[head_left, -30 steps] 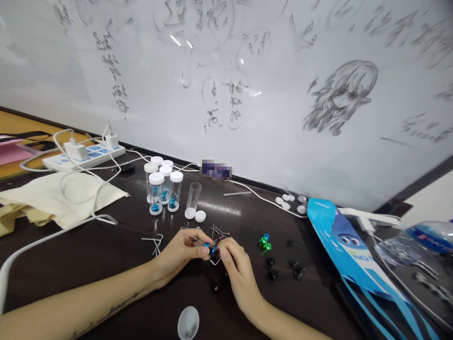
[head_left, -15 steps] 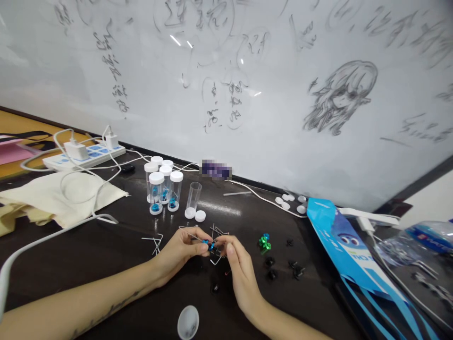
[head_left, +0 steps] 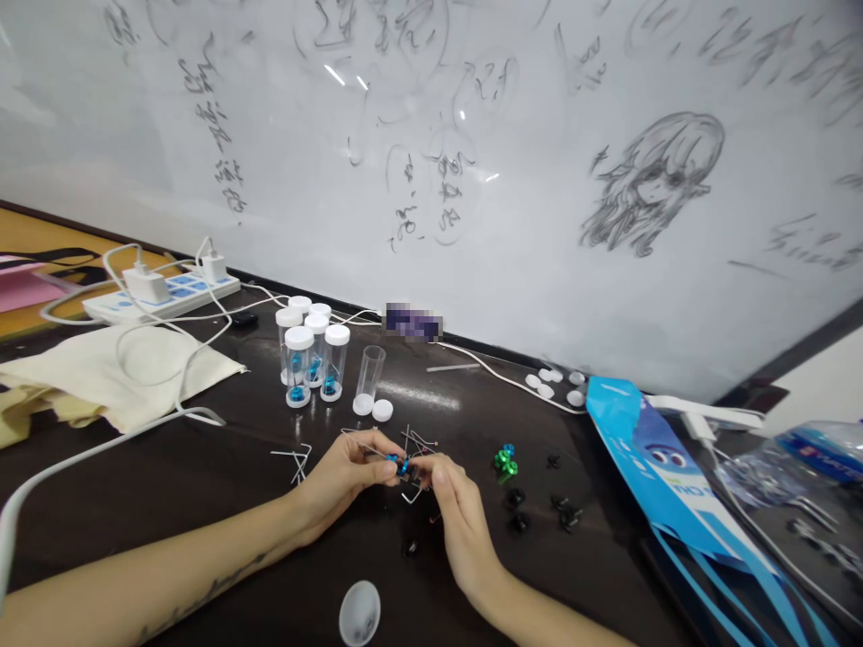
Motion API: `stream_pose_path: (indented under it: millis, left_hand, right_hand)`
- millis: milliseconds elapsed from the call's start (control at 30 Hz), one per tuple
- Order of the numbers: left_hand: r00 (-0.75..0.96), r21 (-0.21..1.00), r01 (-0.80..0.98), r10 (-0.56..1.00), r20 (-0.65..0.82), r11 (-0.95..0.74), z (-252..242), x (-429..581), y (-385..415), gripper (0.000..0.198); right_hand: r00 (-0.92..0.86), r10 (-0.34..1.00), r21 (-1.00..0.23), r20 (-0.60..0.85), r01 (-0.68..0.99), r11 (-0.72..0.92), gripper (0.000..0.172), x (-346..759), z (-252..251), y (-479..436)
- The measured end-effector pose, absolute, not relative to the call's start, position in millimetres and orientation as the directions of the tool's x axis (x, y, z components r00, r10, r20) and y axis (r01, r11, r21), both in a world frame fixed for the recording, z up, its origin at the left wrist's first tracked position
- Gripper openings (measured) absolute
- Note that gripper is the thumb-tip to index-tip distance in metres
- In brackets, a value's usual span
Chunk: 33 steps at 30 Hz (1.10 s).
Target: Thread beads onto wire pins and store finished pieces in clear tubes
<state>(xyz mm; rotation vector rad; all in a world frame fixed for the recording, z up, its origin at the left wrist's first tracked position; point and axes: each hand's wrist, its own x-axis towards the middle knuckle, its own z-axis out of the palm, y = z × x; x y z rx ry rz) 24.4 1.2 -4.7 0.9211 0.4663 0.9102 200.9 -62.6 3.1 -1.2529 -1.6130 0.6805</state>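
My left hand (head_left: 343, 476) is pinched on a small shiny blue metal part (head_left: 403, 466), and a thin metal rod passes back over its fingers. Close against it on the right, my right hand (head_left: 464, 526) is closed with its fingertips on a small black part (head_left: 414, 474) that meets the blue one. Fingers cover much of both parts. On the table just behind and below the hands lie thin bent metal hex keys (head_left: 422, 440), some with reddish tips. More hex keys (head_left: 295, 465) rest left of my left hand.
Capped clear tubes (head_left: 298, 368) holding blue parts stand at back left, beside an uncapped tube (head_left: 369, 382) and its white cap (head_left: 382, 411). Green parts (head_left: 504, 463) and black parts (head_left: 518, 523) lie rightward. A small white cup (head_left: 360, 613) sits in front. A blue bag (head_left: 674, 467) lies right.
My right fingers have shifted very slightly at the small parts. My left hand holds the blue part as before, and the things on the table stay put.
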Motion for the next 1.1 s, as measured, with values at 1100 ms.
stream_pose_path:
  millis: [1100]
  left_hand:
    - [0.541,0.840,-0.458,0.841,0.004,0.291,-5.4,24.3,2.4,0.019]
  right_hand:
    - [-0.039,0.954,-0.829,0.296,0.485,0.277,0.039,199.2,5.5,-64.7]
